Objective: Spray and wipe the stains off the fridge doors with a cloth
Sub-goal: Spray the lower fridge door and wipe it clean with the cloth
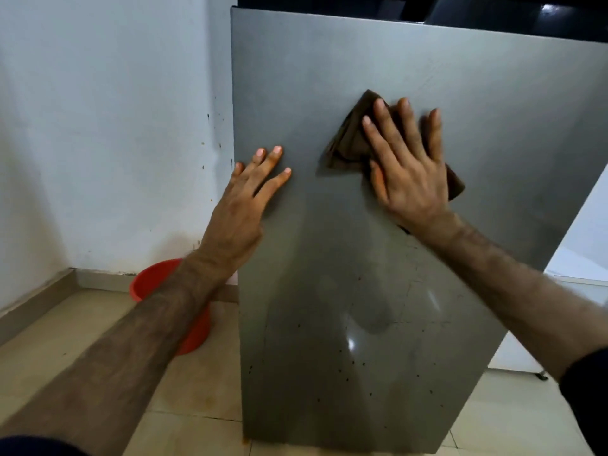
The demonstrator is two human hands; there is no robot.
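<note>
The large grey metal fridge door [394, 77] had a smooth, semi-gloss finish, with bright glints at lower centre and small dark specks across its lower half. The folded brown cloth [348, 139], upper centre, looked soft and matt, creased into layers. The round red plastic basin [148, 281], lower left, was smooth with a dull sheen. The beige floor tiles [65, 350] appeared smooth and faintly glossy. The white painted wall [98, 110], upper left, was matt, slightly uneven and spotted near the door's edge.
</note>
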